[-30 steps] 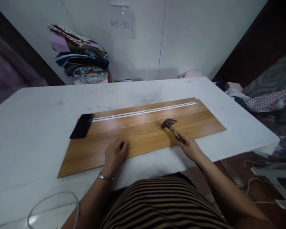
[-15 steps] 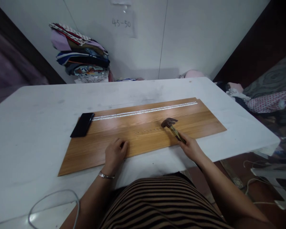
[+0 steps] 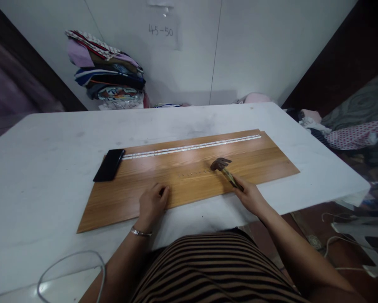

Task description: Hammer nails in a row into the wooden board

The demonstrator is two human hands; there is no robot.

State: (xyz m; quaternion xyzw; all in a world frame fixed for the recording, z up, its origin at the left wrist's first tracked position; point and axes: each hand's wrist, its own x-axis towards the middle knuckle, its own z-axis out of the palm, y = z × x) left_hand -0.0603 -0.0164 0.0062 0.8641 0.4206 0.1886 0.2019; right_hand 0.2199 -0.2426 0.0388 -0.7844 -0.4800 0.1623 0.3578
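Observation:
A long wooden board (image 3: 163, 189) lies on a white table (image 3: 50, 139). My right hand (image 3: 250, 195) grips the handle of a claw hammer (image 3: 222, 165), whose head rests on the board beside a short row of small nails (image 3: 195, 173). My left hand (image 3: 152, 202) rests on the board's near edge with its fingers curled; anything inside them is hidden. A silvery strip (image 3: 191, 147) runs along the board's far side.
A black phone (image 3: 109, 165) lies across the board's left far corner. A grey cable (image 3: 72, 263) loops at the near left table edge. Folded fabrics (image 3: 107, 71) are stacked against the back wall; more cloth (image 3: 352, 130) is piled at the right.
The hammer head has shifted slightly left toward the row of nails. My left hand has stayed in place.

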